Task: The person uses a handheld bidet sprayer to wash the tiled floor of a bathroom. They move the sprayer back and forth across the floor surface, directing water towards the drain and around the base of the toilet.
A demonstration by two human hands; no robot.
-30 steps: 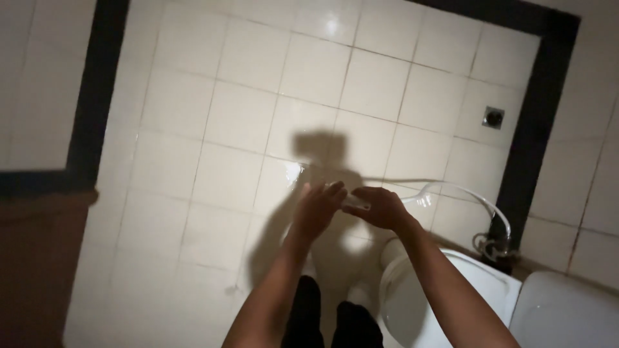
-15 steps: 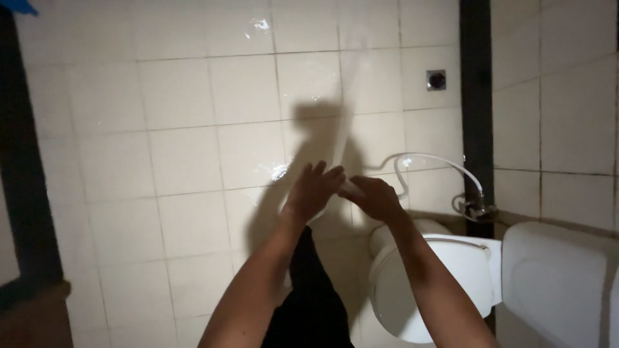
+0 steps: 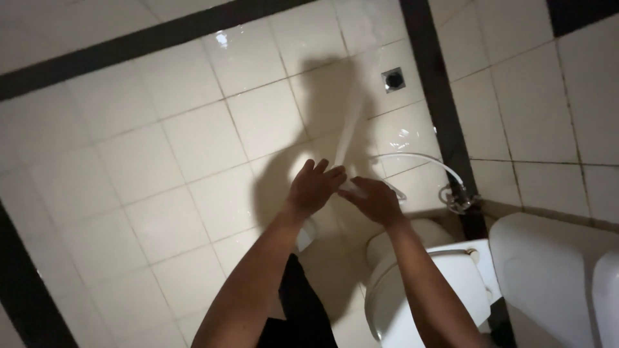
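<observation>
1. Left hand (image 3: 314, 187): raised over the tiled floor (image 3: 148, 174), fingers curled loosely, fingertips meeting the right hand.
2. Right hand (image 3: 375, 201): fingers closed around a pale sprayer head (image 3: 353, 187), only a small part of which shows between the two hands.
3. Whether the left fingers actually grip the sprayer head cannot be told; they touch or nearly touch it.
4. Water stream (image 3: 347, 138): a pale streak runs from the hands up toward the floor drain (image 3: 394, 78).
5. Hose (image 3: 419, 158): white, arcs from the hands to a metal wall fitting (image 3: 459, 198) at the base of the tiled wall (image 3: 548, 116).
6. Toilet (image 3: 419, 283): white, lid closed, directly below the right forearm; its cistern (image 3: 548, 270) stands to the right.
7. A dark tile band (image 3: 432, 84) separates floor and wall.
8. The hands' shadow falls on the wet, glossy floor.
</observation>
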